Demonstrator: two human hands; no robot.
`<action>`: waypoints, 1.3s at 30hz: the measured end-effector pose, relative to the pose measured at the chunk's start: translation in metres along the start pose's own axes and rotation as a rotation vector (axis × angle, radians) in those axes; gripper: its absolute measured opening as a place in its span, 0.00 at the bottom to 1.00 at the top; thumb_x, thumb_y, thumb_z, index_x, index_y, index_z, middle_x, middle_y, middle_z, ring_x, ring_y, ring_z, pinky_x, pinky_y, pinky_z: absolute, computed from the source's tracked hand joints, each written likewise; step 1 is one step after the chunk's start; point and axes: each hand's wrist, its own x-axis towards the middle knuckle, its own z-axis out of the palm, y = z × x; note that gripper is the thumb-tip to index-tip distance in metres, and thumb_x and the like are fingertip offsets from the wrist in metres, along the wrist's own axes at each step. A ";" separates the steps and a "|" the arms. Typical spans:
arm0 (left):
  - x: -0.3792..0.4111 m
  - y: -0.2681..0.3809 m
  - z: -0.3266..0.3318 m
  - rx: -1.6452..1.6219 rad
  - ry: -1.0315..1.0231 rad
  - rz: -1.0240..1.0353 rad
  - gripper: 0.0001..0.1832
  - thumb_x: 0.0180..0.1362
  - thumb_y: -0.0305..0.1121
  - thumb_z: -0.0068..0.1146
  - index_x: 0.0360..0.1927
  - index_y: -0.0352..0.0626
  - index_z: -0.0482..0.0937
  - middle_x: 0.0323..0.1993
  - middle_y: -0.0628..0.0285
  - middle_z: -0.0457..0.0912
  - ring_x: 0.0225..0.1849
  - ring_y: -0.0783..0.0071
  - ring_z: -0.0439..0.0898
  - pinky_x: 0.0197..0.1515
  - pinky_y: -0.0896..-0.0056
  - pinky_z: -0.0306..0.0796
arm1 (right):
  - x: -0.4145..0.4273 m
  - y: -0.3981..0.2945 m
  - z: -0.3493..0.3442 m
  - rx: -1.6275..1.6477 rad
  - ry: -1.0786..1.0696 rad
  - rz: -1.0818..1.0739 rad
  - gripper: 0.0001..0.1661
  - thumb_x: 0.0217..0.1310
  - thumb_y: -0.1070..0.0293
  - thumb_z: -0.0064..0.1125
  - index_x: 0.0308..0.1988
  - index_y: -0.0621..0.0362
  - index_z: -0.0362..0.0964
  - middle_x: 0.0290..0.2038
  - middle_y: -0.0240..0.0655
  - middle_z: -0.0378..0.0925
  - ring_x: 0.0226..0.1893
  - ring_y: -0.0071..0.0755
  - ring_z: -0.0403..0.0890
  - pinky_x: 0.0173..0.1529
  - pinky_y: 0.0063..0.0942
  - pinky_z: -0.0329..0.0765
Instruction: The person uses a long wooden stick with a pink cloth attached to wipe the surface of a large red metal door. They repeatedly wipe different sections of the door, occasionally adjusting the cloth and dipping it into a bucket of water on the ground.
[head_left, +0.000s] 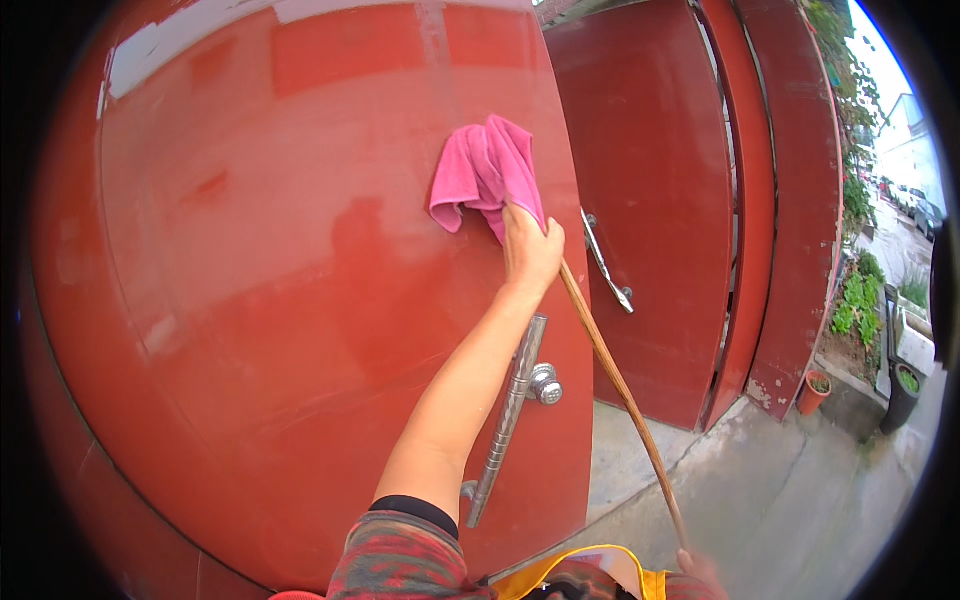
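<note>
My left hand (531, 251) is raised against the large red door (262, 315), gripping a wooden stick (619, 379) close to its upper end. A pink cloth (487, 172) hangs bunched at that end, over the door's upper part. How the cloth is fixed to the stick is hidden. Low at the right, my right hand (691, 561) holds the stick's lower end, blurred and partly cut off by the view. Under my left forearm stands a silver pull handle (510, 420) on the door, with a round metal knob (546, 384) beside it.
A second red door leaf (645, 225) with its own silver handle (609, 262) stands angled behind. Concrete ground (772, 510) stretches to the right. An orange pot (813, 393), a dark planter (902, 397) and a planted bed (855, 315) line the wall; parked cars show farther off.
</note>
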 end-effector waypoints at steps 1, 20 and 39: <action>-0.007 -0.001 0.003 0.062 -0.018 -0.027 0.35 0.50 0.29 0.54 0.59 0.26 0.53 0.46 0.34 0.65 0.49 0.37 0.68 0.52 0.51 0.64 | 0.006 -0.007 0.000 0.029 0.001 -0.006 0.22 0.57 0.52 0.52 0.37 0.62 0.74 0.30 0.47 0.78 0.34 0.46 0.79 0.37 0.42 0.72; -0.324 0.136 0.055 -0.223 -0.403 0.303 0.40 0.45 0.30 0.62 0.63 0.37 0.57 0.51 0.39 0.59 0.56 0.39 0.60 0.54 0.39 0.56 | 0.162 0.171 0.134 -0.146 -0.157 -0.070 0.15 0.55 0.54 0.58 0.31 0.54 0.75 0.26 0.39 0.79 0.28 0.36 0.78 0.36 0.36 0.74; -0.424 0.168 0.052 -0.932 -1.015 0.170 0.32 0.52 0.32 0.58 0.60 0.44 0.60 0.53 0.52 0.66 0.56 0.53 0.62 0.58 0.52 0.56 | 0.169 0.167 0.165 0.040 -0.417 0.088 0.12 0.57 0.56 0.54 0.36 0.50 0.73 0.29 0.35 0.78 0.31 0.37 0.77 0.38 0.36 0.71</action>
